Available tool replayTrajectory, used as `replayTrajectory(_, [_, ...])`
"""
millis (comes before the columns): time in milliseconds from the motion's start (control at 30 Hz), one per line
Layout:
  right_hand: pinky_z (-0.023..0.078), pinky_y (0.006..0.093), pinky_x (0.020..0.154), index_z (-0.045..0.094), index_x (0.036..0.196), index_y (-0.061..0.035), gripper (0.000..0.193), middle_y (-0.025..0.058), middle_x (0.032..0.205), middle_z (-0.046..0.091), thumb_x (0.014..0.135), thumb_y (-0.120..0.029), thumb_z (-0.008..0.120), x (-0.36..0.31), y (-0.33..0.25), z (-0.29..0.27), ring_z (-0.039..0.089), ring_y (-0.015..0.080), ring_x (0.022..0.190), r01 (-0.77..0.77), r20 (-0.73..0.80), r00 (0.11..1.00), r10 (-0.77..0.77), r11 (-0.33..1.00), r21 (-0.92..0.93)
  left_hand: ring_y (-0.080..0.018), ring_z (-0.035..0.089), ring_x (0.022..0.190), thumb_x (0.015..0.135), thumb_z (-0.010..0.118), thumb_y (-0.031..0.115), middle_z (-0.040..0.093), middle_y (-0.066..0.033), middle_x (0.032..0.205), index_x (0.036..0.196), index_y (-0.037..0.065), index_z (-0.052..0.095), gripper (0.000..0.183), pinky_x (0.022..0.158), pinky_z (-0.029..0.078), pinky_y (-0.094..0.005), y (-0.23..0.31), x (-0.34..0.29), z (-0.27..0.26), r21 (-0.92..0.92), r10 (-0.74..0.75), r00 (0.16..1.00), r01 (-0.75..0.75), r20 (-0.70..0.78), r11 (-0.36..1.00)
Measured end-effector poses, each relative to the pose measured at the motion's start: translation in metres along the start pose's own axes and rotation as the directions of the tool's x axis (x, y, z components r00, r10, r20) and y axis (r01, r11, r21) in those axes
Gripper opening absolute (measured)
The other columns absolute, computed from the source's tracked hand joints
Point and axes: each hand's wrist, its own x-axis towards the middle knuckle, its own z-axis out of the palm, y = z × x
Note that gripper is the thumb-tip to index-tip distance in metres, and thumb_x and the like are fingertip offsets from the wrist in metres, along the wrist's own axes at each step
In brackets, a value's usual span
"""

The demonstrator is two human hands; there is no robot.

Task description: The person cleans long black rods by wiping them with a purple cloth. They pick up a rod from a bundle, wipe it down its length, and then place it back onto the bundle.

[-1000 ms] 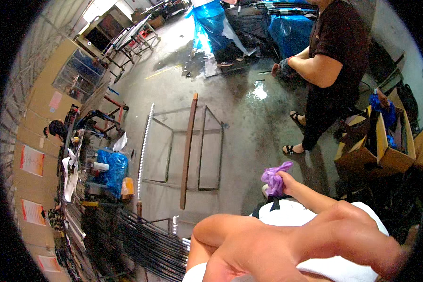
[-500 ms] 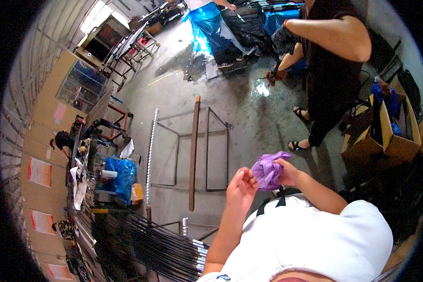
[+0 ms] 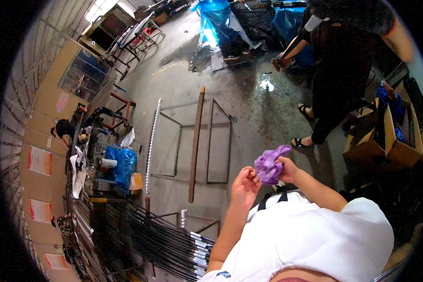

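Note:
A crumpled purple cloth [image 3: 269, 165] is bunched up in front of my white shirt. My right hand [image 3: 289, 170] grips its right side, fingers pressed into the folds. My left hand [image 3: 245, 187] is beside the cloth's left edge, palm up with the fingers loosely bent and partly apart. Nothing shows in that palm. Whether its fingertips touch the cloth, I cannot tell.
A metal frame [image 3: 179, 177] with a brown bar [image 3: 197, 141] across it stands ahead. Many black rods [image 3: 169, 239] lie at lower left. A person in dark clothes [image 3: 343, 80] stands at the right near an opened cardboard box [image 3: 378, 136]. Blue plastic [image 3: 125, 165] covers something left.
The purple cloth has changed shape in my right hand, with a fold now sticking up. My left hand has shifted slightly right. The person at the right has moved an arm and leans differently.

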Motion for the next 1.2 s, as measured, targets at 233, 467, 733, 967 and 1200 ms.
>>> replayTrajectory(233, [0.039, 0.0415, 0.094, 0.047, 0.113, 0.004, 0.049, 0.0164, 0.105, 0.058, 0.073, -0.022, 0.041, 0.006, -0.003, -0.022, 0.056, 0.0296, 0.099, 0.018, -0.01, 1.0, -0.019, 1.0, -0.022, -0.0143, 0.043, 0.069, 0.087, 0.048, 0.016, 0.047, -0.0023, 0.077, 0.091, 0.007, 0.05, 0.01, 0.063, 0.036, -0.0274, -0.009, 0.018, 0.002, 0.078, -0.067, 0.997, 0.064, 0.025, 0.995])
replayTrajectory(467, [0.043, 0.0407, 0.089, 0.05, 0.106, 0.0, 0.039, 0.0139, 0.1, 0.058, 0.073, -0.018, 0.043, 0.0, -0.013, -0.035, 0.058, 0.0271, 0.093, 0.066, -0.051, 0.997, -0.066, 0.998, -0.012, -0.0157, 0.049, 0.076, 0.088, 0.047, 0.022, 0.052, -0.0041, 0.085, 0.098, 0.005, 0.052, 0.02, 0.071, 0.041, -0.028, -0.023, 0.041, 0.006, 0.144, -0.126, 0.985, 0.108, 0.12, 0.984])
replayTrajectory(733, [0.047, 0.0391, 0.083, 0.052, 0.1, -0.0042, 0.03, 0.009, 0.092, 0.06, 0.075, -0.019, 0.043, -0.004, -0.015, -0.037, 0.059, 0.0238, 0.084, 0.164, -0.234, 0.962, -0.141, 0.983, 0.083, -0.0213, 0.039, 0.118, 0.083, 0.042, 0.058, 0.046, -0.0093, 0.123, 0.121, 0.005, 0.045, 0.065, 0.099, 0.03, -0.0319, -0.041, 0.11, 0.081, 0.038, -0.093, 0.958, 0.086, 0.27, 0.996])
replayTrajectory(967, [0.044, 0.04, 0.088, 0.051, 0.107, -0.0031, 0.037, 0.0113, 0.1, 0.058, 0.074, -0.019, 0.045, -0.027, -0.025, -0.033, 0.057, 0.0252, 0.093, 0.198, -0.22, 0.96, -0.174, 0.976, 0.089, -0.0214, 0.056, 0.097, 0.091, 0.043, 0.033, 0.057, -0.0031, 0.084, 0.1, 0.008, 0.048, 0.027, 0.093, 0.04, -0.0357, -0.019, 0.14, 0.149, -0.322, 0.325, 0.82, -0.183, 0.472, 0.929])
replayTrajectory(1200, [0.041, 0.0406, 0.093, 0.048, 0.114, -0.004, 0.046, 0.0109, 0.109, 0.056, 0.071, -0.018, 0.047, -0.013, -0.036, -0.031, 0.055, 0.0258, 0.099, 0.086, -0.12, 0.989, -0.082, 0.996, 0.03, -0.016, 0.044, 0.059, 0.087, 0.044, 0.015, 0.042, -0.0029, 0.065, 0.09, 0.006, 0.045, 0.009, 0.066, 0.041, -0.0344, 0.072, 0.097, 0.122, -0.217, 0.534, 0.838, -0.505, 0.108, 0.836])
